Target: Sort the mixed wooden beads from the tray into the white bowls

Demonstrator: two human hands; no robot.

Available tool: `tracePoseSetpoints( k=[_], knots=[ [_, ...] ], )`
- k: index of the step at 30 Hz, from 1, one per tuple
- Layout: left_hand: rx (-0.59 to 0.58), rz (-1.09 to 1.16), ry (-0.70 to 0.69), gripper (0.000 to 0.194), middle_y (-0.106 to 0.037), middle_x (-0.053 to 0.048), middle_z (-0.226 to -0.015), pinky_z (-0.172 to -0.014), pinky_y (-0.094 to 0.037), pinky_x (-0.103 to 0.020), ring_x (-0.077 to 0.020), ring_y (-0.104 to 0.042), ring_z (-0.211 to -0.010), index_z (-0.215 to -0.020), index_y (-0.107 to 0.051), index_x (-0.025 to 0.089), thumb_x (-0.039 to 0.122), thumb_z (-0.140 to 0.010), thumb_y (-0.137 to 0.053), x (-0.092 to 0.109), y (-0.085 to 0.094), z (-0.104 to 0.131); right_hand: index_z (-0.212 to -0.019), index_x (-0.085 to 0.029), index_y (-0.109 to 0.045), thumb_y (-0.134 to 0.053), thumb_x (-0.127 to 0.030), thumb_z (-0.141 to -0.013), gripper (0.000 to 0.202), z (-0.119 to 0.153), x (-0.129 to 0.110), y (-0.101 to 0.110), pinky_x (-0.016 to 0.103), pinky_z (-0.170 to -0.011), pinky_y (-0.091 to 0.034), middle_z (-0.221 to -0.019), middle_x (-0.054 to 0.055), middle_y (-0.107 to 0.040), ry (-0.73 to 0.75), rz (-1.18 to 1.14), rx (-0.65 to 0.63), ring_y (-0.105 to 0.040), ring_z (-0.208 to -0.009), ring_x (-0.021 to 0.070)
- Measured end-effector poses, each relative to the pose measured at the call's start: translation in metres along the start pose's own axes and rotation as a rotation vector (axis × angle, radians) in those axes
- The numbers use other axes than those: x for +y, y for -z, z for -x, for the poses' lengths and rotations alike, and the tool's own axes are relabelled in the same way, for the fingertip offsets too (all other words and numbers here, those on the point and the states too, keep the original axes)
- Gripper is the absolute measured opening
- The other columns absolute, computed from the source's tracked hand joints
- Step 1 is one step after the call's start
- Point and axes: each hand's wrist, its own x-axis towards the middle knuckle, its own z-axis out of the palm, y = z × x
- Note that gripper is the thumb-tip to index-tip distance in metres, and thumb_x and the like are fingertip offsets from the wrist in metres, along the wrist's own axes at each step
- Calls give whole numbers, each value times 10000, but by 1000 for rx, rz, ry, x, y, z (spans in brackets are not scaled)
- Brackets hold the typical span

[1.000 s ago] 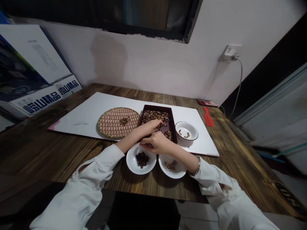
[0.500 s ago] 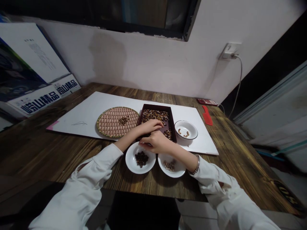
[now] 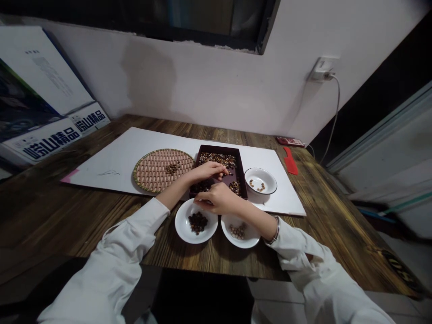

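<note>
We hold our left hand (image 3: 209, 170) over the dark red tray (image 3: 228, 179), fingertips drawn together above its mixed beads (image 3: 218, 159); we cannot tell whether a bead is between them. Our right hand (image 3: 221, 198) is just nearer to us, at the tray's near edge, its thumb and fingers bent close together and pointing left over the far rim of a white bowl (image 3: 182, 222). We cannot tell what, if anything, they pinch. Dark beads (image 3: 198, 222) lie in that bowl, below our right fingertips. Below our right wrist is a second bowl (image 3: 251, 236) with pale beads (image 3: 238, 231).

To the left of our left hand lies the round woven mat (image 3: 151, 173), bearing a small heap of brown beads (image 3: 173, 168). To the right of both hands, the black-rimmed bowl (image 3: 266, 177) holds a few light brown pieces (image 3: 258, 186). Tray, mat and black-rimmed bowl rest on a white board (image 3: 111, 153) on the wooden worktop (image 3: 202, 261).
</note>
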Motion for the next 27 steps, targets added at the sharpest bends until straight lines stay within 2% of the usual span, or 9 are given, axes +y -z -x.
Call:
tracePoseSetpoints(
  k=[8, 12, 18, 23, 27],
  knots=[
    [-11, 122, 63, 265, -671, -40, -792, -761, -475, -268, -123, -614, -760, -980, -741, 118, 327, -850, -643, 6, -4, 4, -908, -179, -756, -569, -234, -890, 196, 0, 2, -4, 269, -564, -266, -607, 33, -676, 24, 2, 51, -484, -511, 124],
    [-20, 59, 84, 263, -708, -68, -882, -796, -483, -278, -136, -630, -820, -1029, -731, 117, 293, -848, -657, 11, -4, 6, -897, -173, -758, -578, -226, -887, 187, -1, 2, -3, 267, -569, -277, -588, 29, -662, 30, -10, 54, -481, -514, 124],
    [-54, 27, 84, 250, -721, -54, -864, -773, -497, -269, -142, -656, -826, -1026, -707, 117, 235, -805, -705, 14, -3, 6, -920, -170, -752, -555, -235, -902, 208, 0, 2, -3, 270, -567, -280, -581, 30, -648, 14, -18, 27, -496, -515, 130],
    [-89, 89, 92, 274, -735, -69, -915, -836, -503, -299, -155, -675, -879, -1010, -690, 121, 247, -773, -744, 11, -2, 6, -912, -179, -758, -552, -253, -911, 219, 0, 2, -5, 270, -562, -276, -568, 26, -641, 2, -28, 27, -483, -509, 125],
    [-71, 88, 47, 305, -736, -74, -964, -886, -494, -316, -155, -673, -908, -1027, -687, 128, 282, -772, -751, 6, 0, 4, -914, -170, -758, -572, -234, -891, 199, 0, 3, -4, 264, -559, -288, -587, 30, -662, -12, -64, 16, -505, -514, 125]
  ],
)
